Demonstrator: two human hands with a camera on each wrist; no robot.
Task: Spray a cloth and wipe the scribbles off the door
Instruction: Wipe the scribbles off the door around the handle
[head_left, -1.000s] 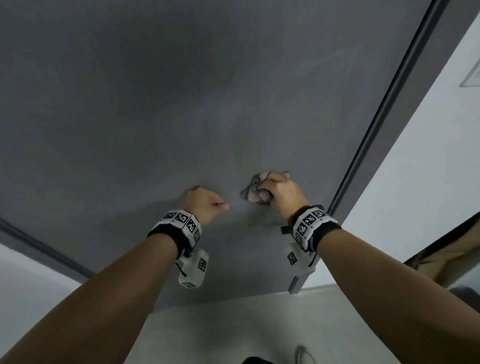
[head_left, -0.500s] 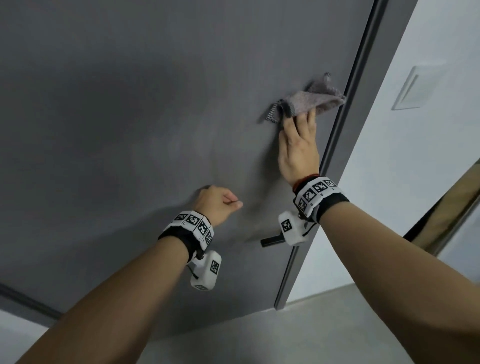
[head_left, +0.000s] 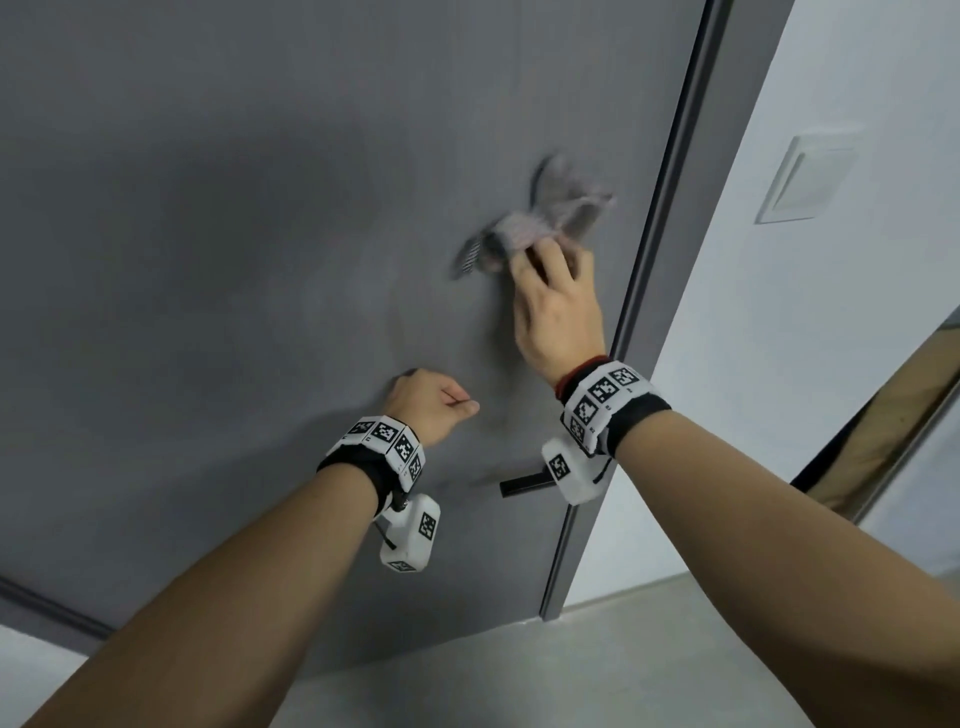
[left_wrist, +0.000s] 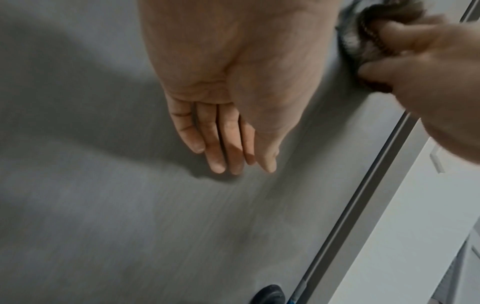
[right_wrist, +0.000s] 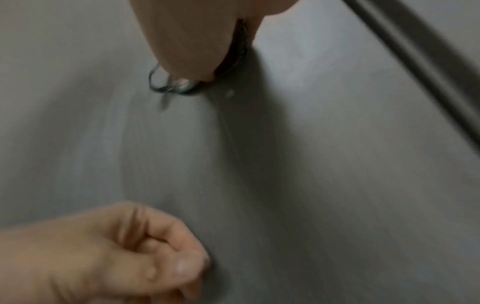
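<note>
The grey door (head_left: 234, 260) fills the head view; I see only faint smears on it, no clear scribbles. My right hand (head_left: 558, 306) grips a bunched grey cloth (head_left: 550, 223) and presses it on the door near the right edge, blurred by motion. In the left wrist view its fingers (left_wrist: 428, 67) are curled round the cloth (left_wrist: 384, 20). My left hand (head_left: 431, 405) is a loose fist with its knuckles against the door, below and left of the cloth, and holds nothing. The right wrist view shows the same fist (right_wrist: 116, 253).
A black door handle (head_left: 524, 484) sticks out below my right wrist. The dark door frame (head_left: 670, 234) runs just right of the cloth. A white wall with a light switch (head_left: 805, 179) lies beyond it. Pale floor (head_left: 571, 670) is below.
My right hand carried the cloth from beside the left fist up the door, then a little back left and down. The left fist stayed in place.
</note>
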